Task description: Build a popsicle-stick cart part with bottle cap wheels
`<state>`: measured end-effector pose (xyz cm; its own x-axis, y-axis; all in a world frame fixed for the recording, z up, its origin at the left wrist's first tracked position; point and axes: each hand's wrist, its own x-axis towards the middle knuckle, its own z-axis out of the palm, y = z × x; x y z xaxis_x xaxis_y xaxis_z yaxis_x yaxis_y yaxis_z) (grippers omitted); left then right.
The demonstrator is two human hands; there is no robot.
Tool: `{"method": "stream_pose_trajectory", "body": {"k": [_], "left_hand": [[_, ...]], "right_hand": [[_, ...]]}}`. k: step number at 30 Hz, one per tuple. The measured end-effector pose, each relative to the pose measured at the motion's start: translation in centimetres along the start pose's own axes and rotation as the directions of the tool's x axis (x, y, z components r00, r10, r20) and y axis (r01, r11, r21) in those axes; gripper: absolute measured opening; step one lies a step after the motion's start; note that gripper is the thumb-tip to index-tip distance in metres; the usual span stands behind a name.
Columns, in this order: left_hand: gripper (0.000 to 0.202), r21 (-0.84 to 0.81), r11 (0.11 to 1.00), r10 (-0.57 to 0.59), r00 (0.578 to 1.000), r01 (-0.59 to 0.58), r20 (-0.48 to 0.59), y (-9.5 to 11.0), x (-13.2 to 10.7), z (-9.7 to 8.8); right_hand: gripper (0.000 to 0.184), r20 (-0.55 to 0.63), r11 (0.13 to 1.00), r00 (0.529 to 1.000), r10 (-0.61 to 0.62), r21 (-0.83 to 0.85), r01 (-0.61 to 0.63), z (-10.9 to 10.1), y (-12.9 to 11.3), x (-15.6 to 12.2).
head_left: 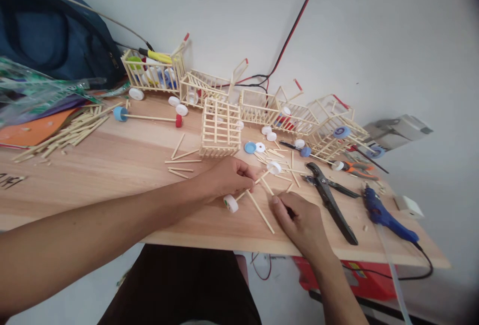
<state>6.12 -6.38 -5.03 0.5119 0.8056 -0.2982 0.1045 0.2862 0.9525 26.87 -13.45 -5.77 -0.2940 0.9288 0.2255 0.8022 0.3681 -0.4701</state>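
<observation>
My left hand point(234, 177) pinches a thin wooden axle with a white bottle-cap wheel point(231, 204) at its near end and another white cap wheel point(274, 167) at its far end. Two wooden sticks slant from the axle toward the table's front edge. One, the longer-looking stick point(261, 212), has its lower end free. Thumb and fingers of my right hand point(299, 217) close on the end of the other stick point(268, 185). Just behind my left hand stands a small slatted basket point(220, 128) made of sticks.
Several stick-built carts point(153, 73) line the wall. A blue glue gun point(387, 215), black cutter point(331, 202) and orange-handled pliers point(361, 169) lie rightward. Leftward are a stick pile point(82, 128) and an axle with blue and red caps point(149, 117). Loose sticks and caps lie mid-table.
</observation>
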Motion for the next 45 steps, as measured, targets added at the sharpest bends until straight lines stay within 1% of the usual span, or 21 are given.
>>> {"method": "stream_pose_trajectory", "body": {"k": [8, 12, 15, 17, 22, 25, 28, 33, 38, 41, 45], "left_hand": [[0.004, 0.016, 1.000, -0.011, 1.000, 0.011, -0.025, 0.3, -0.1, 0.2], [0.002, -0.009, 1.000, -0.019, 0.999, 0.018, -0.034, 0.4, -0.3, 0.2], [0.004, -0.038, 0.999, -0.002, 1.000, 0.001, -0.026, 0.6, -0.5, 0.0], [0.004, -0.052, 0.998, 0.022, 1.000, -0.023, -0.023, 0.8, -0.6, -0.1], [0.009, -0.088, 0.994, 0.064, 0.995, -0.071, -0.078, 1.7, -1.1, -0.5], [0.011, -0.110, 0.990, 0.074, 0.992, -0.086, -0.106, 2.3, -1.1, -0.7], [0.012, -0.134, 0.986, 0.078, 0.987, -0.097, -0.140, 2.9, -1.2, -0.9], [0.015, -0.172, 0.977, 0.088, 0.975, -0.124, -0.204, 3.7, -1.4, -1.0], [0.016, -0.166, 0.976, 0.102, 0.972, -0.138, -0.212, 3.6, -1.3, -0.9], [0.016, -0.146, 0.981, 0.094, 0.973, -0.127, -0.211, 3.6, -1.5, -0.8], [0.016, -0.135, 0.985, 0.083, 0.977, -0.111, -0.198, 3.7, -1.7, -0.6]], "right_hand": [[0.034, 0.009, 1.000, 1.000, 0.013, 0.004, -0.013, -0.1, 0.1, 0.0], [0.035, 0.020, 1.000, 0.999, 0.026, 0.010, -0.026, -0.2, 0.0, 0.0], [0.035, 0.015, 1.000, 1.000, 0.014, 0.004, -0.014, -0.5, -0.2, 0.5], [0.036, -0.005, 1.000, 1.000, -0.006, -0.007, 0.006, -0.8, -0.4, 0.9], [0.036, -0.081, 0.996, 0.993, -0.082, -0.040, 0.079, -1.3, -0.5, 2.1], [0.034, -0.122, 0.989, 0.982, -0.142, -0.067, 0.135, -1.3, -0.4, 2.9], [0.031, -0.165, 0.982, 0.970, -0.177, -0.094, 0.163, -1.4, -0.4, 3.8], [0.035, -0.238, 0.972, 0.944, -0.227, -0.120, 0.204, -1.1, -0.4, 4.8], [0.036, -0.287, 0.974, 0.931, -0.224, -0.096, 0.205, -0.6, -0.1, 4.8], [0.035, -0.307, 0.976, 0.927, -0.216, -0.087, 0.199, -0.5, 0.0, 4.5], [0.031, -0.325, 0.985, 0.931, -0.170, -0.048, 0.163, -0.4, -0.2, 4.3]]}}
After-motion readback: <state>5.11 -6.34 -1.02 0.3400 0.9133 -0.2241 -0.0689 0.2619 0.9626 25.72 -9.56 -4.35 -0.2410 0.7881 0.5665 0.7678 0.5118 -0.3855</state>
